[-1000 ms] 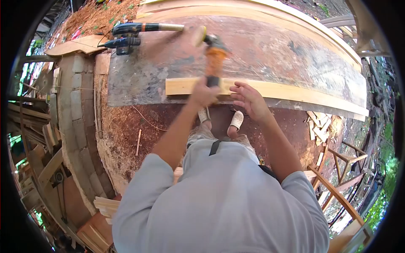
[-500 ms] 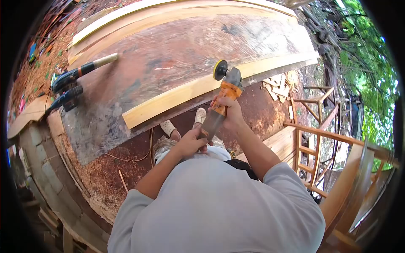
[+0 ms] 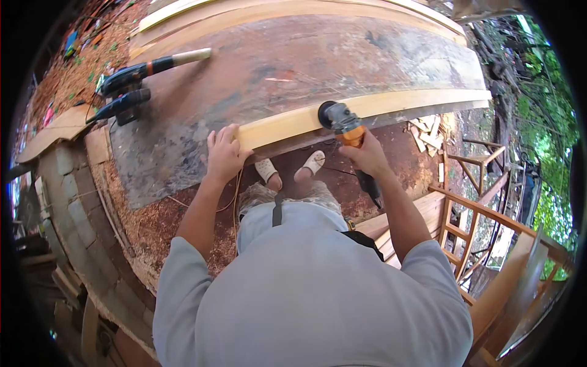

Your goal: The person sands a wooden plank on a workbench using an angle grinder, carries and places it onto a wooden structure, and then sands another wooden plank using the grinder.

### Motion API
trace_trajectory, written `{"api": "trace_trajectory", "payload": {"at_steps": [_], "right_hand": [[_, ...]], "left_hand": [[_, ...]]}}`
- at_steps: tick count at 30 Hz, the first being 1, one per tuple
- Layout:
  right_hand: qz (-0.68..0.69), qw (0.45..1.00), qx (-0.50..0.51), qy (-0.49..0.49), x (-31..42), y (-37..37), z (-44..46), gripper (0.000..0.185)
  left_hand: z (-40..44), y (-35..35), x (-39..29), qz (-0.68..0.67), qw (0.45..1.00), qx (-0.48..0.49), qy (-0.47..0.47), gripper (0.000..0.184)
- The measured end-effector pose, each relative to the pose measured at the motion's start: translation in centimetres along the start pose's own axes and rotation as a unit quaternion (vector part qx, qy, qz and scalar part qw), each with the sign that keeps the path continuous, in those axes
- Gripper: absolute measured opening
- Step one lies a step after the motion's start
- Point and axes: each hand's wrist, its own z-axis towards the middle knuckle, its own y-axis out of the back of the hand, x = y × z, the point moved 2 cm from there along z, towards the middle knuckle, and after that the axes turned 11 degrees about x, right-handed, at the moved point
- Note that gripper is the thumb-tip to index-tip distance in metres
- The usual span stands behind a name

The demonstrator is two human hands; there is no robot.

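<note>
A long pale board (image 3: 281,128) lies along the near edge of the worn work table (image 3: 244,79). My left hand (image 3: 225,153) is at the board's left end, its fingers on top and its thumb against the near side. In my right hand (image 3: 367,154) is an orange and grey angle grinder (image 3: 350,130), gripped round its body. The grinder's round disc (image 3: 326,114) is at the board's upper face, right of my left hand; whether it touches the wood is hard to tell.
Two dark power tools, a long-nosed one (image 3: 143,73) and a smaller one (image 3: 125,105), lie at the table's left. More boards (image 3: 257,13) line the far edge. Wood offcuts (image 3: 428,134) and a wooden frame (image 3: 474,211) are at the right. A cord (image 3: 236,199) hangs near my left wrist.
My left hand has left the grinder's rear and moved to the board's left end. My right hand has turned the grinder, its disc now down at the board. The view has shifted.
</note>
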Motion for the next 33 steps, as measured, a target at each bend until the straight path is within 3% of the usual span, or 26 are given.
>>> {"api": "trace_trajectory", "payload": {"at_steps": [4,7,9,11,13,16,18,21,25,27,33], "right_hand": [[-0.055,0.996,0.056,0.051,5.5,-4.8,-0.3,0.068],[-0.091,0.987,0.111,0.072,6.1,-8.5,1.4,0.074],[-0.098,0.981,0.151,0.072,7.9,-10.2,1.6,0.072],[-0.108,0.979,0.164,0.062,9.6,-11.5,1.9,0.069],[-0.123,0.964,0.205,0.118,9.8,-12.8,2.6,0.066],[-0.105,0.975,0.162,0.107,8.6,-11.2,2.9,0.058],[-0.093,0.985,0.126,0.077,6.9,-7.8,3.1,0.06],[-0.064,0.994,0.044,0.073,1.2,-2.3,4.9,0.067],[-0.021,0.999,0.008,0.028,-1.7,6.6,4.7,0.068],[0.006,1.0,-0.011,0.001,-4.7,9.7,6.0,0.068],[0.041,0.998,-0.027,-0.029,-9.0,19.0,8.0,0.064]], "left_hand": [[-1.9,0.4,1.5,0.008,0.999,-0.04,0.01,0.041],[-2.8,2.1,2.3,-0.072,0.993,-0.072,0.065,0.044],[-4.0,3.7,3.1,-0.18,0.962,-0.179,0.096,0.054],[-5.3,3.1,5.7,-0.203,0.917,-0.293,0.181,0.056],[-5.8,3.4,6.6,-0.187,0.89,-0.35,0.223,0.053],[-3.3,3.5,4.6,-0.248,0.856,-0.36,0.277,0.051],[-0.8,2.3,2.5,-0.327,0.839,-0.311,0.303,0.051],[4.1,-1.0,0.2,-0.17,0.931,-0.253,0.2,0.046],[11.3,-5.5,-5.6,-0.193,0.947,-0.168,0.196,0.049],[13.4,-5.5,-9.6,-0.007,0.957,-0.093,0.275,0.054],[14.4,-6.7,-10.0,0.084,0.948,-0.086,0.294,0.053]]}}
